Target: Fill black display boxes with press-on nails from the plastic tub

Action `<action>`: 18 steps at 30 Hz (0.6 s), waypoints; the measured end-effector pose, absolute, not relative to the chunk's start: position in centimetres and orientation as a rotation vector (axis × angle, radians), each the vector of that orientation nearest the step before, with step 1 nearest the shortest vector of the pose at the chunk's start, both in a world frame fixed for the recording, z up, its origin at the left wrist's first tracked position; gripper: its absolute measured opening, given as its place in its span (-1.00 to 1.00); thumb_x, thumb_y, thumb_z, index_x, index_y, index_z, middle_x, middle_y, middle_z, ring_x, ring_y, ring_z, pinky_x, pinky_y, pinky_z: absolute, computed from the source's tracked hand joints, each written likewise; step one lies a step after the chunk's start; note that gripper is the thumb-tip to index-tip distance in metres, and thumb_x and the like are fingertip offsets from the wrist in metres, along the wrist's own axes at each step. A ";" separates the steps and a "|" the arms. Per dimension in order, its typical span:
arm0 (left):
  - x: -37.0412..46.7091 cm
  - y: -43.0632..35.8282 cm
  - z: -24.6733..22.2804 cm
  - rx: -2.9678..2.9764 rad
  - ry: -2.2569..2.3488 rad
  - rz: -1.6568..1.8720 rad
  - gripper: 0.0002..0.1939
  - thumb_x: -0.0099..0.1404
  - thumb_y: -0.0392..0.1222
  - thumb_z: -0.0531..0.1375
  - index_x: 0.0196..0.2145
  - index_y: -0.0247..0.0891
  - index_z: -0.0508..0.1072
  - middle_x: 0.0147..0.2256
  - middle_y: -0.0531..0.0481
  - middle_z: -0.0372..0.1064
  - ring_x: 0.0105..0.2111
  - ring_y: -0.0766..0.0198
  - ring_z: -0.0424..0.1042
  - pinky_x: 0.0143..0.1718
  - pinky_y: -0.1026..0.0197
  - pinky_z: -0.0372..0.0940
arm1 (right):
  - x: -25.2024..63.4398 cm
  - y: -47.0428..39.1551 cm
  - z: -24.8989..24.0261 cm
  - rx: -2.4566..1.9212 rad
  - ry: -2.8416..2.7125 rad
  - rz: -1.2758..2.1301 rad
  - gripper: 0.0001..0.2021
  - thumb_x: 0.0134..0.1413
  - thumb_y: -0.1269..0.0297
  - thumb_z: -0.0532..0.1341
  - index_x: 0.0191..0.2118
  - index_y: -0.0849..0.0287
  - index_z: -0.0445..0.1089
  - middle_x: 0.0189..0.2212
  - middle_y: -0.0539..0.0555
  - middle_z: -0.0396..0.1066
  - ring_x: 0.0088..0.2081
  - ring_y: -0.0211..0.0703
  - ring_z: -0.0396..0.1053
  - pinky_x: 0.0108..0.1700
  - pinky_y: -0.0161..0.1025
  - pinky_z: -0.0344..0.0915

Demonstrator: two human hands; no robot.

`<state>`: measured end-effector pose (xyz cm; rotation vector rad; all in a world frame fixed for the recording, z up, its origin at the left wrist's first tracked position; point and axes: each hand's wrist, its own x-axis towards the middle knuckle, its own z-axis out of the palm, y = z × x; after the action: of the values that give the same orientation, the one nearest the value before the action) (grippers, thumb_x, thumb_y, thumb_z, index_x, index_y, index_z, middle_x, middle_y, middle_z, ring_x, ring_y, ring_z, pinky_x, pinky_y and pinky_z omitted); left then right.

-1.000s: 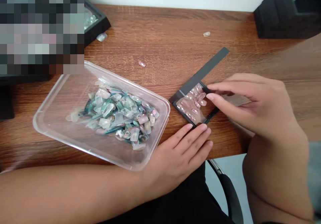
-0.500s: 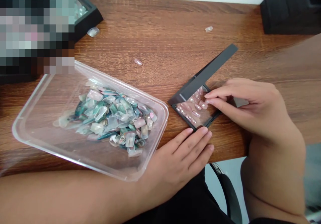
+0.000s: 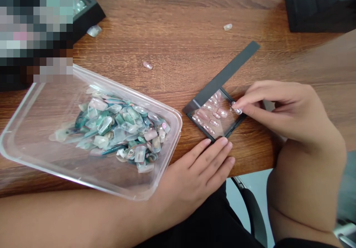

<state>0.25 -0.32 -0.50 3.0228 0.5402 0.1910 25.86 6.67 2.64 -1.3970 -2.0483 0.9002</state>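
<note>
Between thumb and forefinger, my right hand (image 3: 283,109) pinches a small pink nail tip (image 3: 237,108) over the right corner of a small black case (image 3: 228,132). The case's dark lid strip (image 3: 226,73) stretches up to the right. Inside lie several pinkish nail tips (image 3: 214,122) with white stars. My left hand (image 3: 197,174) lies flat with fingers spread, its fingertips at the case's lower edge, holding nothing. Left of it a clear plastic tub (image 3: 55,162) holds a heap of green, clear and pink nail tips (image 3: 119,129).
Loose nail tips lie on the wooden table (image 3: 178,25): a pink one (image 3: 148,65), a pale one (image 3: 227,27) and a clear one (image 3: 94,30) beside a black tray (image 3: 91,16). A black box (image 3: 317,9) stands at the back right.
My right hand has lifted a nail tip from among the others and drawn it toward the case's right edge. The lid strip looks flatter. The whole view has shifted slightly.
</note>
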 end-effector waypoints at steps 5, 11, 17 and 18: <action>0.2 -0.3 -0.6 3.021 0.535 0.204 -0.34 0.42 -0.05 0.08 0.37 -0.40 0.12 0.40 -0.22 0.00 0.41 0.00 0.05 0.39 -0.01 0.02 | 26.2 7.0 2.5 -1.404 -2.008 0.974 -0.92 0.19 0.24 0.33 -0.24 -0.09 0.60 -0.38 0.01 0.50 -0.41 -0.16 0.37 -0.45 -0.11 0.14; 0.2 -0.4 -0.6 2.994 0.542 0.189 -0.21 0.39 0.14 0.13 0.38 -0.42 0.09 0.42 -0.26 -0.05 0.43 -0.05 -0.02 0.41 -0.05 -0.06 | 26.5 7.2 2.4 -1.380 -1.967 0.991 -0.92 0.13 0.22 0.38 -0.24 -0.11 0.63 -0.41 0.01 0.52 -0.41 -0.16 0.38 -0.43 -0.13 0.17; 0.1 -0.7 -0.6 2.964 0.556 0.211 -0.18 0.40 0.22 0.09 0.38 -0.41 0.09 0.42 -0.26 -0.06 0.44 -0.05 -0.05 0.42 -0.07 -0.14 | 27.4 7.7 2.6 -1.356 -1.962 1.113 -0.91 0.17 0.22 0.35 -0.22 -0.04 0.63 -0.37 0.02 0.54 -0.37 -0.20 0.40 -0.39 -0.18 0.22; 0.0 -0.7 -0.6 2.962 0.556 0.207 -0.18 0.40 0.21 0.09 0.38 -0.41 0.08 0.42 -0.26 -0.07 0.44 -0.05 -0.06 0.42 -0.07 -0.14 | 27.5 7.7 2.6 -1.377 -1.930 1.133 -0.89 0.17 0.20 0.35 -0.19 -0.03 0.62 -0.36 0.02 0.54 -0.36 -0.20 0.40 -0.39 -0.19 0.23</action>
<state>0.05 -0.69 -0.55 2.9619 0.5559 0.2067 27.46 7.75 2.60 -1.3771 -1.9302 1.1328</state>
